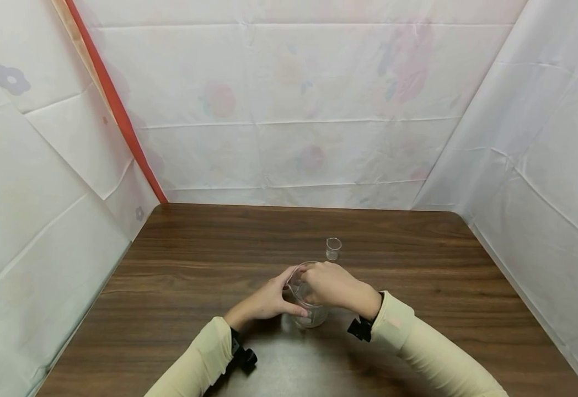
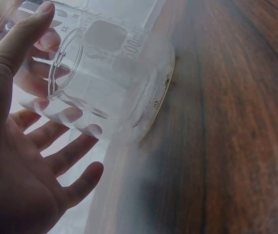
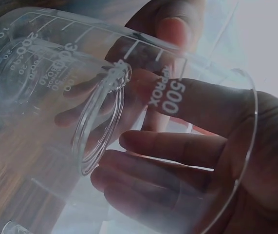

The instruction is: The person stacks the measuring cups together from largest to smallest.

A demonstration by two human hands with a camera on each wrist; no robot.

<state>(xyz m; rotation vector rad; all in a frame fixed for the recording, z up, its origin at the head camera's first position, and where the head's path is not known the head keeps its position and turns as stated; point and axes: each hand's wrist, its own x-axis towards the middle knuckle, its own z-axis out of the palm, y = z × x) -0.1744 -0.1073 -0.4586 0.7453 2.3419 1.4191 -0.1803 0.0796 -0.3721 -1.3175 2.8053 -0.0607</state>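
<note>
A large clear glass beaker (image 1: 314, 317) with white volume marks stands on the table, its mouth facing up. My left hand (image 1: 271, 298) holds it from the left, thumb across the near wall and fingers at the far side. Inside it sits a smaller glass beaker (image 3: 78, 126), with marks of another nested one visible through the glass. My right hand (image 1: 331, 284) reaches down into the mouth from the right. In the right wrist view its extended fingers (image 3: 173, 146) are right at the smaller beaker's rim.
A tiny glass beaker (image 1: 333, 249) stands just behind the large one on the brown wood-grain table (image 1: 185, 242). Pale patterned cloth (image 1: 289, 154) hangs around the back and sides, with a red strip (image 1: 120, 113) at the back left.
</note>
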